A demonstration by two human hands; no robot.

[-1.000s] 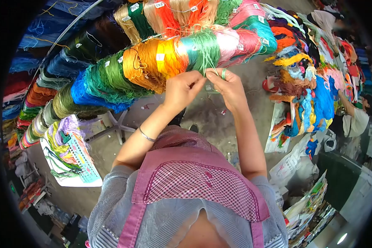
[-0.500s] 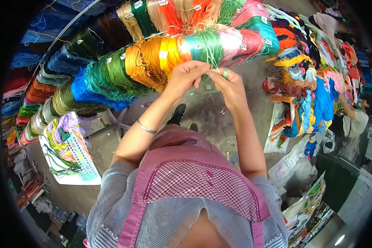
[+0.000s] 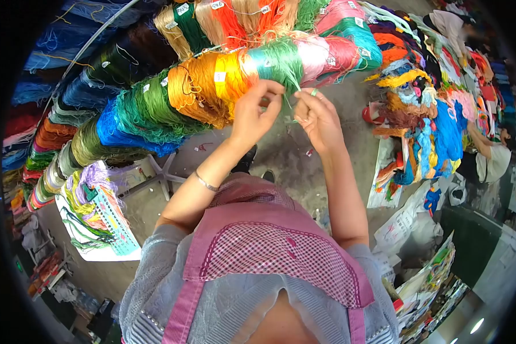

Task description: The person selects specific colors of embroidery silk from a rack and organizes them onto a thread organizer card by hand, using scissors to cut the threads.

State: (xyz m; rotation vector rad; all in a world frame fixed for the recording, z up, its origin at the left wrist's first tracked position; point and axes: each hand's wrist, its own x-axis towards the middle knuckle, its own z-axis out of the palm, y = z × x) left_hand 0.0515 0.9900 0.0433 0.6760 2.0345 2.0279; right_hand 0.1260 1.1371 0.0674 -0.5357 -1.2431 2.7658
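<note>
Pale green threads (image 3: 293, 80) hang from a green skein (image 3: 283, 57) on the rack. My right hand (image 3: 320, 117) pinches these threads between thumb and forefinger, its other fingers curled; a green band circles one finger. Just left of the strands is my left hand (image 3: 257, 112), its thumb and forefinger bent toward each other in a loop. Whatever its fingertips hold is too fine to make out. A loose strand dangles between the two hands. Beside the green skein hang a yellow skein (image 3: 229, 77) and a pale pink skein (image 3: 314, 56), both with white labels nearby.
Orange skeins (image 3: 198, 92) and blue skeins (image 3: 117, 123) continue along the curved rack to the left. A white board (image 3: 117, 252) with thread samples sits lower left. Mixed yarn bundles (image 3: 447, 135) hang at right, near another person (image 3: 492, 160). White bags (image 3: 404, 226) lie on the floor.
My hands have moved slightly apart, the left one shifting left and opening its thumb-forefinger loop wider. The green threads spread more broadly above my right fingertips. The view has shifted slightly.
</note>
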